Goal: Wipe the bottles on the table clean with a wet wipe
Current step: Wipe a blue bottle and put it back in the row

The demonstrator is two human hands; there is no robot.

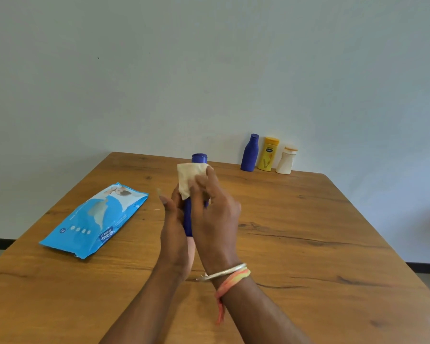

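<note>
Forearms come in from the bottom edge, the right one wearing a silver bangle (221, 271) and an orange thread (231, 281) at the wrist, and both meet over the middle of the wooden table (308, 244). Left hand (175, 234) is cupped around the lower half of a dark blue bottle (188, 219), palm under the base and fingers curled up its far side, so that hand is the clamp. Right hand (215, 219) sits on top, nearer the cap end, fingers bent over a wet wipe (189, 178) and pressing it against the bottle's upper body. The wipe is folded, off-white, bunched just below the blue cap (199, 158), which pokes out clear above it.

Now the relation that matters: the bottle's long axis runs away from the camera and slightly upward, base toward the person, cap toward the wall. So the wipe is at the far end of the bottle, and the uncovered blue strip lies between the two hands, toward the camera from the right fingertips. My read is that the next stroke wants to be a pull back along that axis, or a twist of the bottle by the left hand under the wipe.

Off to the left, flat on the table, lies the blue wet wipe pack (94, 219). At the far edge, by the wall, three more bottles stand upright in a close row: a blue one (250, 153), a yellow one (268, 155), a white one (286, 161), well apart from the hands
</note>
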